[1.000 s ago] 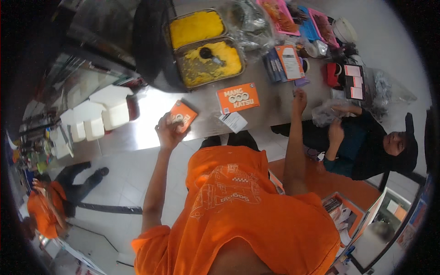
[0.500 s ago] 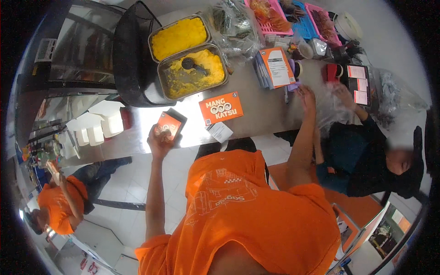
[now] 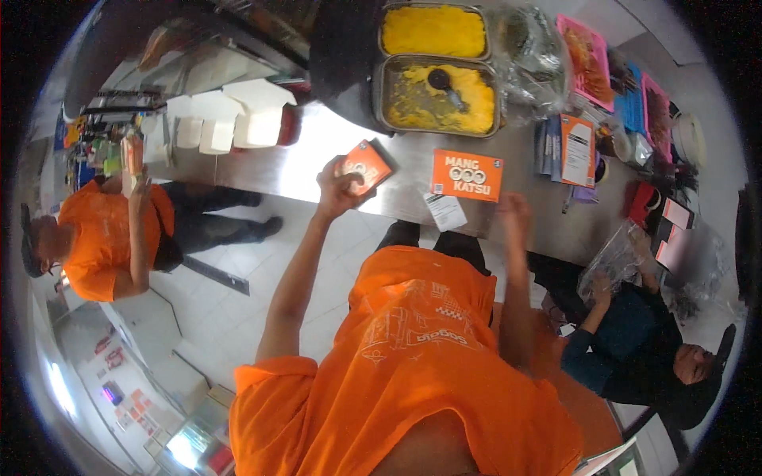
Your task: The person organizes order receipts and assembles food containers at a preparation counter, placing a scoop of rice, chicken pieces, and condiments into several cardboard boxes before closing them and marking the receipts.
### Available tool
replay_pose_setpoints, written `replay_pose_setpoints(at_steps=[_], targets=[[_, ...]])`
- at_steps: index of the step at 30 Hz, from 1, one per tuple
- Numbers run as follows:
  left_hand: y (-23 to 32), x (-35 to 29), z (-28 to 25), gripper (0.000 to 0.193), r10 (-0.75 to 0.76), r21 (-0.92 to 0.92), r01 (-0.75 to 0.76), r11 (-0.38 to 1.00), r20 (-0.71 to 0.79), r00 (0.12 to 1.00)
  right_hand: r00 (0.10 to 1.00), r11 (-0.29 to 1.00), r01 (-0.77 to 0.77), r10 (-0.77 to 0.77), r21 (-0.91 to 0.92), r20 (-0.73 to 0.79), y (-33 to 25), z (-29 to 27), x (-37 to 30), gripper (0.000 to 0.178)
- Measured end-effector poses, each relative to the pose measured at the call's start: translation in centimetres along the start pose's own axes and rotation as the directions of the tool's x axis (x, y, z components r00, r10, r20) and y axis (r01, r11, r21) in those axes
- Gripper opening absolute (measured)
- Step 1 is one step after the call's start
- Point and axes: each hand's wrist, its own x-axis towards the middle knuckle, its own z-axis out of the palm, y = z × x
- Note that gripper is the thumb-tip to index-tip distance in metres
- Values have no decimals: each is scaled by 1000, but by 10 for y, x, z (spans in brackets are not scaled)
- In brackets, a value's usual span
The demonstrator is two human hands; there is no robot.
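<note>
My left hand (image 3: 335,190) is raised over the near edge of the steel counter (image 3: 317,170) and grips a small orange box (image 3: 363,166), tilted. My right hand (image 3: 513,209) hovers at the counter's edge with fingers apart and nothing in it; it is blurred. Between my hands a flat orange carton with white print (image 3: 467,174) lies on the counter. A white paper slip (image 3: 444,211) hangs at the edge just below the carton. My orange shirt (image 3: 421,357) fills the lower part of the view.
Two steel trays of yellow food (image 3: 435,63) stand at the back, a ladle (image 3: 444,83) in the nearer one. White takeaway boxes (image 3: 230,119) are stacked at the left. A person in orange (image 3: 103,238) stands left; a person in dark clothes (image 3: 635,349) handles a clear bag (image 3: 615,258) on the right.
My right hand has drawn back from the stack of orange and blue packs at the far right to the counter's near edge. My left hand keeps hold of the small orange box.
</note>
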Motion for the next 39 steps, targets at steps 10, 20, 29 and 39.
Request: replay_pose_setpoints(at_steps=[10,20,29,39], targets=[[-23,-9,3,56,-85,-52,90,995,99,991,864,937,119,65,-328,499,-84,242,-66,35],[-33,-3,8,50,-31,-166,43,985,80,996,844,883,355,-162,-307,511,-56,233,-41,33],[44,-34,12,34,-270,-527,416,741,332,904,913,667,254,-405,-701,-55,-36,100,-75,34],[120,-22,68,47,-158,-447,877,175,867,473,884,974,-196,123,118,451,-25,75,-87,18]])
